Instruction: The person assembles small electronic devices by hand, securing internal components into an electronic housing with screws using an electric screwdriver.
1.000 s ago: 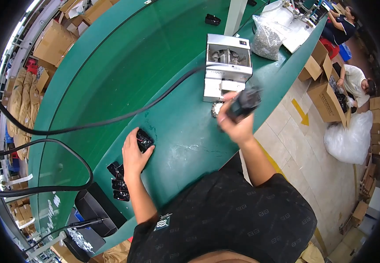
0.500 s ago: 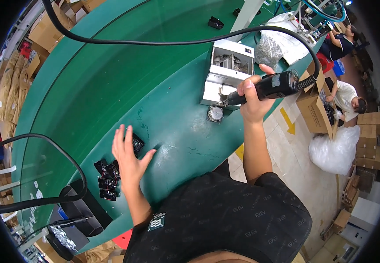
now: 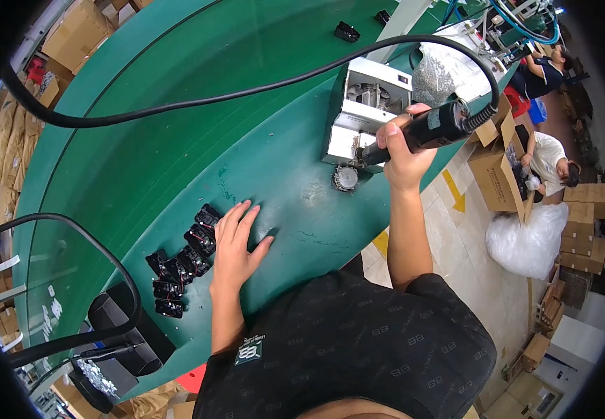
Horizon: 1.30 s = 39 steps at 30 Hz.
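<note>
Screwdriver [image 3: 434,127] sits gripped in our right hand [image 3: 409,159], its long axis slanting down-left toward the silver dispenser [image 3: 360,113], while our left hand [image 3: 235,253], fingers spread, is nearest the black housings [image 3: 200,239].

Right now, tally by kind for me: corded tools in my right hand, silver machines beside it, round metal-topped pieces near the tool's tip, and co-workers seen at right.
Corded tool: 1
Silver machine: 1
Round piece: 1
Co-workers: 2
Total: 5
</note>
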Tool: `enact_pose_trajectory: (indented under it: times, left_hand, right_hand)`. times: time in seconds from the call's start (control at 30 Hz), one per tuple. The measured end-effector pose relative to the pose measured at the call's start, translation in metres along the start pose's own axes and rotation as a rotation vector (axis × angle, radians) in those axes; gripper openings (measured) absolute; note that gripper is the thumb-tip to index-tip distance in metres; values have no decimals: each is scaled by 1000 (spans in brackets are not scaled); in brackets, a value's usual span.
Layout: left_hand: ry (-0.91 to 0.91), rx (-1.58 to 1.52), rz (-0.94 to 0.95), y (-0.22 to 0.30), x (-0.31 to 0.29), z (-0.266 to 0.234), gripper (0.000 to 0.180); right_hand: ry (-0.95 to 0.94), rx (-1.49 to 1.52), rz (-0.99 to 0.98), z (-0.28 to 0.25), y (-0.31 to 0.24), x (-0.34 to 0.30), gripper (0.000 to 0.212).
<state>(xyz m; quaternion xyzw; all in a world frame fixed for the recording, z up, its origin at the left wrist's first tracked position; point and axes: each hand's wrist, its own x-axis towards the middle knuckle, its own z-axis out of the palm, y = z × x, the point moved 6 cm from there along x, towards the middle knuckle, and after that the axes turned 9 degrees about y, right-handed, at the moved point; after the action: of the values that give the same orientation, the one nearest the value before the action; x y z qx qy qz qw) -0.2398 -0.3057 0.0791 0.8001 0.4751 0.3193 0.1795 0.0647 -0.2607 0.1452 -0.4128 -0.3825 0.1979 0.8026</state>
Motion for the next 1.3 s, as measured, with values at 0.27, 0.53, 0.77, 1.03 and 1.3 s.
enact_pose_trajectory:
  times: [0.27,0.53,0.77,1.03,1.3]
  left_hand:
    - [-21,-58,30,4,1,8,51]
    - [-29,-96,35,5,-7,13,47]
    - [-39,-95,48,7,-9,14,45]
    - [-71,-117,8,7,-15,13,44]
    - [-95,-125,-3,7,-15,17,43]
  right_hand:
    - [-490,263,303,15,19,18,42]
    - [-13,55,198,4,15,16,30]
    - [-67,-15,197,12,12,13,30]
    - [-19,81,169,5,8,14,31]
    - [-39,-9,79,6,2,10,31]
